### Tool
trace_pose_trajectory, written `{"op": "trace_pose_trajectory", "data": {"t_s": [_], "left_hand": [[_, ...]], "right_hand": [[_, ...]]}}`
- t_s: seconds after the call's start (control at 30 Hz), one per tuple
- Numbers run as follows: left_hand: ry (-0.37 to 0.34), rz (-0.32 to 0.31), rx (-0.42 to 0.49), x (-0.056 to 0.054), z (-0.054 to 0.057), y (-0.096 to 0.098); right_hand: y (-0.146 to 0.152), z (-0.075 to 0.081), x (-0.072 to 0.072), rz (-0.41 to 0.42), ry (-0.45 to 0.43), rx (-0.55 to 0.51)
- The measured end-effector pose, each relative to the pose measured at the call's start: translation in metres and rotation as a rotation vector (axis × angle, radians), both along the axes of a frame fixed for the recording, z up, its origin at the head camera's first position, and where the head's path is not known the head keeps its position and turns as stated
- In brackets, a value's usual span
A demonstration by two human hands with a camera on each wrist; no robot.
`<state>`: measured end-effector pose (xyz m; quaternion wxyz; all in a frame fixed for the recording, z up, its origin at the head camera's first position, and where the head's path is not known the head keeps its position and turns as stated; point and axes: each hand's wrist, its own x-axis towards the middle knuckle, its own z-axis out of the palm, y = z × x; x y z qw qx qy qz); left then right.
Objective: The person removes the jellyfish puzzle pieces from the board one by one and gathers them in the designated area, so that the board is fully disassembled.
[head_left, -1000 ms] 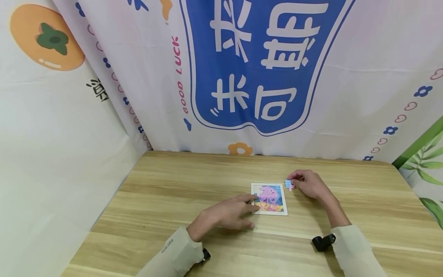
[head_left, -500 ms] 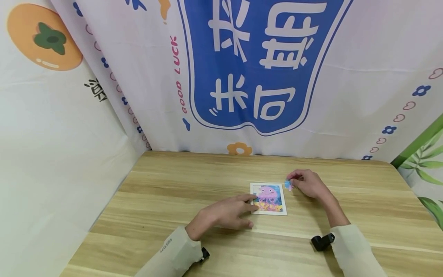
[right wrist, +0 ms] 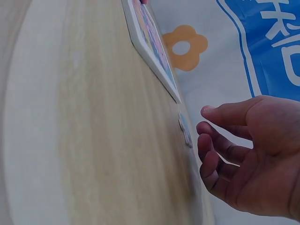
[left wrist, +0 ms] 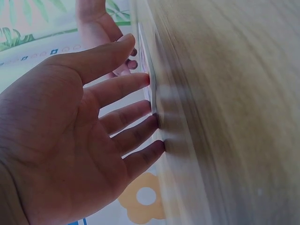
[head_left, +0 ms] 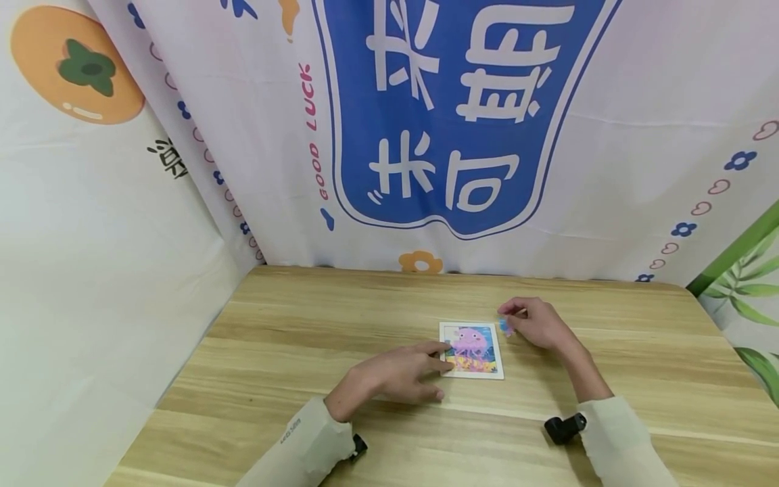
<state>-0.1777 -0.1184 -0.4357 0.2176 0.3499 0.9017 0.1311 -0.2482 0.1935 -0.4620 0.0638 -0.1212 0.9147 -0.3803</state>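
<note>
A white-framed jigsaw puzzle [head_left: 471, 348] of a pink jellyfish lies flat on the table, with a pale patch in its upper left corner. My left hand [head_left: 402, 372] reaches in from the left, fingers spread, fingertips resting on the puzzle's left edge. A small blue and pink puzzle piece [head_left: 505, 327] lies on the tabletop just right of the frame. Over it hovers my right hand [head_left: 538, 325]. In the right wrist view the loosely bent fingers [right wrist: 220, 147] and thumb stand a little apart from the piece [right wrist: 185, 130], holding nothing.
The wooden table [head_left: 328, 304] extends around both hands. Behind it hangs a printed white cloth [head_left: 608, 203] that meets the table's back edge. Another white cloth wall [head_left: 122, 270] borders the left side. Black wrist cameras [head_left: 564, 429] sit at the sleeves.
The puzzle piece has turned on the table and shifted slightly left under my right hand, whose fingers have moved slightly left too. My left hand stays on the puzzle's edge.
</note>
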Motion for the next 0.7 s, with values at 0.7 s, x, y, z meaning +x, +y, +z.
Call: {"op": "trace_pose_trajectory", "data": {"t_s": [0.7], "left_hand": [[0.018, -0.013, -0.006, -0.001, 0.001, -0.002]], "right_hand": [[-0.045, 0.000, 0.012, 0.186, 0.004, 0.002]]}}
